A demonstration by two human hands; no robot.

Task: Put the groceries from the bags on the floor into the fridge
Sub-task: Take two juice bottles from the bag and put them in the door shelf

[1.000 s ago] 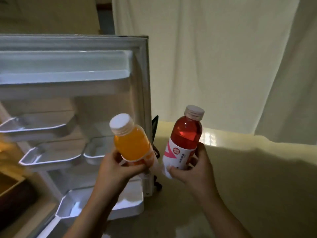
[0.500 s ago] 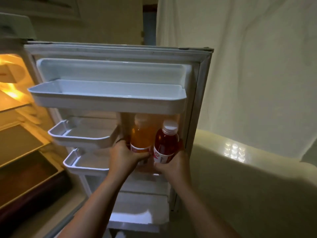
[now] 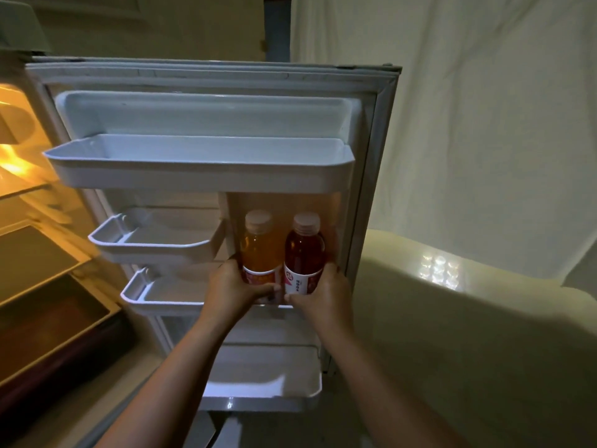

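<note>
The fridge door [image 3: 371, 176] stands open in front of me. An orange drink bottle [image 3: 258, 250] and a red drink bottle [image 3: 305, 250], both with pale caps, stand upright side by side in the door's right-hand compartment, under the wide top shelf [image 3: 200, 169]. My left hand [image 3: 231, 287] grips the lower part of the orange bottle. My right hand [image 3: 323, 294] grips the lower part of the red bottle. The bottles' bases are hidden behind my hands.
Two small door bins [image 3: 151, 240] [image 3: 161, 295] sit left of the bottles, and a wide bottom door shelf [image 3: 265, 379] lies below. The lit fridge interior [image 3: 29, 247] with its shelves and a drawer is at the left. A white curtain [image 3: 484, 124] hangs on the right.
Both hands carried the bottles from in front of the door up and into the door's right compartment. My view swung left toward the door and moved closer.
</note>
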